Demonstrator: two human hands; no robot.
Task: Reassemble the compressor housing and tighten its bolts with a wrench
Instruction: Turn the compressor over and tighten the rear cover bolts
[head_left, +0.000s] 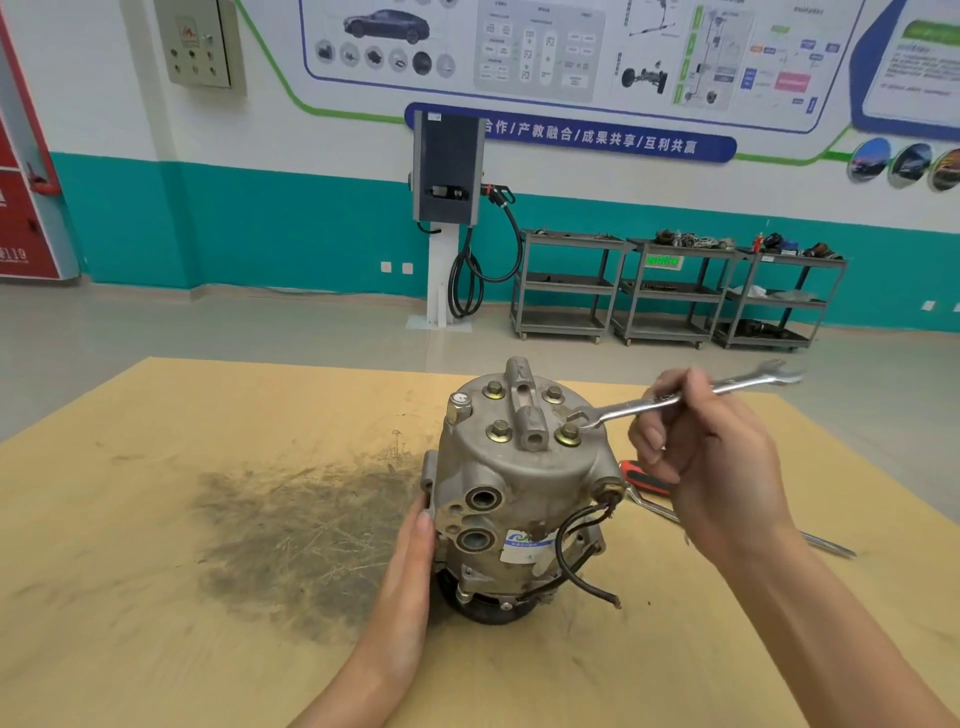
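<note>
Compressor housing (519, 483) stands upright near the far middle of the tabletop (156, 519), end cover up, black pulley end down. Four bolts (500, 431) sit in the top cover around a central lug. Black wire (566, 551) loops off its right side, bare end resting on the tabletop.

Left hand (410, 561) lies flat against the housing's left side, fingers straight and together, thumb side up; grip not closed on anything, just pressing.

Right hand (711, 457) holds a combination wrench (675, 397) by the middle of its shaft, fingers curled round it. Wrench open end sits just at the near-right bolt (569, 434); cannot tell whether it is fully seated on the head. Far end of the wrench points up and right, off the tabletop edge.

Behind the right hand, a red-and-black handled tool (644, 480) and a metal bar (826, 545) lie on the tabletop, partly hidden. Dark grease smear (291, 525) left of the housing.

Background: wall charger (447, 166) with cable, three grey shelf carts (670, 291) along a teal-and-white wall.
</note>
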